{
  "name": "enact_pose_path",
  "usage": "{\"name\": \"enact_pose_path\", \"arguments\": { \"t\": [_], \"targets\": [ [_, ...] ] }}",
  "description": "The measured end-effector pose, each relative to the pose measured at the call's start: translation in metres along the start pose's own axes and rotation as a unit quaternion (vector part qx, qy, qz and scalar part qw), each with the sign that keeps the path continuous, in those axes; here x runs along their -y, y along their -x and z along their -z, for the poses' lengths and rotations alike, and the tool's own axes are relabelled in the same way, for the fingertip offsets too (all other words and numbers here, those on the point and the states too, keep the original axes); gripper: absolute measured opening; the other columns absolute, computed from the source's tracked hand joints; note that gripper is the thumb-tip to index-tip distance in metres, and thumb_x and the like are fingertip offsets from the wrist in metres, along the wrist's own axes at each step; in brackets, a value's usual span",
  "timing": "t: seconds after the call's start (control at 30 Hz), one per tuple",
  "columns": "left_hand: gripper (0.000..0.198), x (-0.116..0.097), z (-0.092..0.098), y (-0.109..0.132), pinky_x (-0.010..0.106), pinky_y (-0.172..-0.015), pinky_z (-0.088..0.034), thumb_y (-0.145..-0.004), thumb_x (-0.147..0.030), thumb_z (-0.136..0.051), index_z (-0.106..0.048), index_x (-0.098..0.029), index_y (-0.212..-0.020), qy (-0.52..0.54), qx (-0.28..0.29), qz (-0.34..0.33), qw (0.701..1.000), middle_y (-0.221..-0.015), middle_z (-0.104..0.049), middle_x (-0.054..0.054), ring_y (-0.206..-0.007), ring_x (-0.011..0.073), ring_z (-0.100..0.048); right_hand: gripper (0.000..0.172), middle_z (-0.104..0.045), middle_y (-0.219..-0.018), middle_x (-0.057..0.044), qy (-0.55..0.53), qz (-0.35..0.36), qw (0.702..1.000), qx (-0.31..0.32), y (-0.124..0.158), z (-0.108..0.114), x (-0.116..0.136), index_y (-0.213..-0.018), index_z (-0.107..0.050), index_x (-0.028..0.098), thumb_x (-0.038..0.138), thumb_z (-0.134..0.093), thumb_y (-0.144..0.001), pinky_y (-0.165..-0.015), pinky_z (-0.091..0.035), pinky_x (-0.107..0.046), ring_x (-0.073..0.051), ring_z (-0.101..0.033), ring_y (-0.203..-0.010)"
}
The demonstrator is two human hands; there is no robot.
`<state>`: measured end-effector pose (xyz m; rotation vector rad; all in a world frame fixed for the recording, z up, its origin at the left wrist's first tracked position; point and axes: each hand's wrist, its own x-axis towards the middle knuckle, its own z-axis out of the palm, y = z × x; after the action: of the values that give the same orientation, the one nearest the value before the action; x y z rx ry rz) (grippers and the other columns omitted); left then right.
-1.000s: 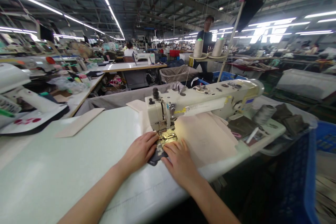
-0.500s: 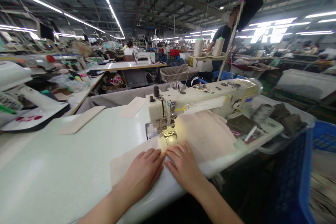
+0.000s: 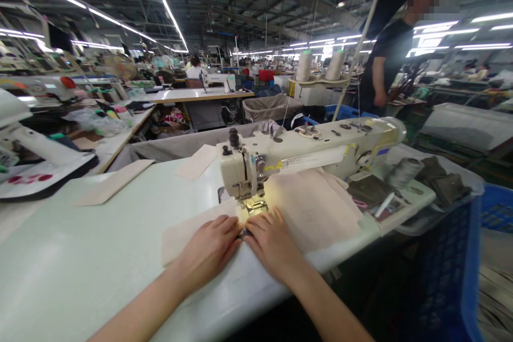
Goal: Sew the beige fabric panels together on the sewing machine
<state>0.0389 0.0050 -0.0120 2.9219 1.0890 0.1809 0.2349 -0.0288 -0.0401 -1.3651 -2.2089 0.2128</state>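
A cream fabric piece lies on the pale sewing table, running under the presser foot area of the sewing machine. My left hand rests on its right end, fingers together and closed on the cloth near the lit needle plate. Close beside it, my right hand has its fingers bent on the cloth's edge just before the plate. The fingertips of both hands almost meet. A small dark spot shows between them. What lies beneath the fingers is hidden.
Larger cream fabric lies under the machine arm. Two loose cream pieces, one an oblong strip, lie at the table's far left. Thread cones stand behind the machine. A blue crate is at right. A person stands beyond.
Both hands and the fabric appear slightly further left, as does the machine head, with the view shifting. The person behind has moved right and nearer.
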Motion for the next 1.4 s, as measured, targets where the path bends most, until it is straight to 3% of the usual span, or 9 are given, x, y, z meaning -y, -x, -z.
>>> {"name": "enact_pose_path", "arguments": {
  "t": [0.23, 0.43, 0.67, 0.97, 1.2, 1.3, 1.4],
  "targets": [
    [0.024, 0.024, 0.005, -0.016, 0.039, -0.091, -0.054, -0.102, -0.026, -0.046, -0.067, -0.020, -0.111, 0.011, -0.022, -0.017, 1.000, -0.111, -0.067, 0.009, -0.104, 0.0247, -0.060, 0.015, -0.071, -0.115, -0.005, 0.026, 0.002, 1.000, -0.010, -0.022, -0.005, -0.006, -0.113, -0.067, 0.022, 0.028, -0.059, -0.101, -0.115, -0.030, -0.058, -0.026, -0.058, -0.114],
    [0.028, 0.037, 0.004, -0.022, 0.040, -0.093, -0.053, -0.103, -0.024, -0.044, -0.065, -0.018, -0.120, -0.002, -0.031, -0.015, 0.999, -0.114, -0.067, 0.011, -0.106, 0.0253, -0.060, 0.016, -0.071, -0.117, -0.006, 0.012, -0.004, 1.000, -0.011, -0.015, -0.005, -0.003, -0.113, -0.068, 0.023, 0.028, -0.061, -0.100, -0.115, -0.031, -0.058, -0.027, -0.058, -0.115],
    [0.029, 0.040, -0.004, -0.017, 0.041, -0.098, -0.052, -0.102, -0.025, -0.045, -0.063, -0.021, -0.125, 0.017, -0.059, -0.013, 0.998, -0.122, -0.066, 0.010, -0.112, 0.0250, -0.059, 0.021, -0.071, -0.119, -0.005, -0.009, -0.012, 0.999, -0.034, 0.012, -0.011, 0.005, -0.119, -0.066, 0.023, 0.025, -0.063, -0.098, -0.116, -0.031, -0.052, -0.024, -0.059, -0.115],
    [0.029, 0.035, 0.002, -0.019, 0.042, -0.095, -0.053, -0.100, -0.025, -0.045, -0.067, -0.022, -0.119, 0.023, -0.064, 0.013, 0.998, -0.117, -0.068, 0.010, -0.109, 0.0258, -0.060, 0.019, -0.071, -0.116, -0.005, -0.021, 0.006, 0.998, -0.061, 0.015, -0.016, 0.002, -0.117, -0.066, 0.023, 0.024, -0.060, -0.099, -0.117, -0.030, -0.050, -0.022, -0.061, -0.113],
    [0.044, 0.062, 0.019, -0.023, 0.035, -0.102, -0.051, -0.090, -0.008, -0.039, -0.072, -0.023, -0.116, 0.156, -0.022, -0.014, 0.987, -0.120, -0.072, 0.007, -0.111, 0.0201, -0.066, 0.025, -0.068, -0.123, -0.010, -0.086, -0.011, 0.985, -0.148, 0.018, -0.014, -0.008, -0.122, -0.063, 0.021, 0.024, -0.046, -0.104, -0.114, -0.034, -0.050, -0.023, -0.059, -0.117],
    [0.036, 0.062, 0.023, -0.012, 0.036, -0.092, -0.055, -0.097, -0.018, -0.039, -0.070, -0.022, -0.114, 0.062, 0.020, 0.070, 0.995, -0.113, -0.070, 0.010, -0.101, 0.0223, -0.069, 0.030, -0.067, -0.123, -0.011, -0.099, -0.035, 0.976, -0.192, 0.019, -0.012, -0.013, -0.126, -0.062, 0.021, 0.023, -0.042, -0.104, -0.110, -0.040, -0.048, -0.024, -0.059, -0.117],
    [0.034, 0.046, 0.021, 0.004, 0.041, -0.074, -0.058, -0.100, -0.024, -0.033, -0.065, -0.015, -0.111, -0.083, 0.085, 0.222, 0.968, -0.104, -0.069, 0.015, -0.084, 0.0268, -0.072, 0.035, -0.066, -0.121, -0.011, -0.110, -0.038, 0.971, -0.209, 0.021, -0.010, -0.015, -0.127, -0.063, 0.022, 0.018, -0.040, -0.102, -0.107, -0.044, -0.046, -0.023, -0.059, -0.116]
  ]
}}
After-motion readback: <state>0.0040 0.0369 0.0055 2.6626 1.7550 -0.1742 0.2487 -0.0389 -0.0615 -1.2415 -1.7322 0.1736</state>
